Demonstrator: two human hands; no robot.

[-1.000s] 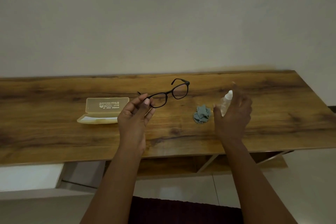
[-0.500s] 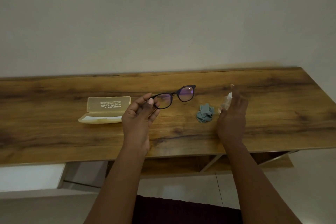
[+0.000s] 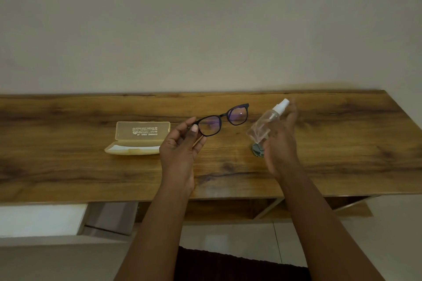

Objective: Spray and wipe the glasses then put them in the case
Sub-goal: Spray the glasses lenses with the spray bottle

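Glasses [image 3: 222,120], black frame, held up above the table [image 3: 68,166] near its middle, not touching it. Lenses show a faint purple glint. The right lens end points far-right, tilted slightly up. Left hand [image 3: 180,150] pinches the left end of the frame between thumb and fingers, closed on it; a temple arm looks hidden behind the fingers, can't tell if folded.

Spray bottle [image 3: 266,124], clear with a white nozzle top, just right of the glasses, tilted with the nozzle up and far-right. Right hand [image 3: 279,141] wraps around it from the right side, gripping it; fingers reach up near the nozzle, whether one presses the top can't tell. Bottle is off the table. Hands are apart, each holding its own thing, glasses and bottle close but not touching.

Cloth [image 3: 257,150], grey-blue, crumpled, on the table right under the bottle, mostly hidden by the right hand and bottle.

Case [image 3: 139,139], tan translucent, lies open on the table left of the left hand, lid up toward the far side with printed text on it, tray part on the near side with a white lining.

Table is brown wood grain, against a plain pale wall [image 3: 205,29]. Below the near edge, a lower shelf [image 3: 228,210] and light floor [image 3: 239,242].
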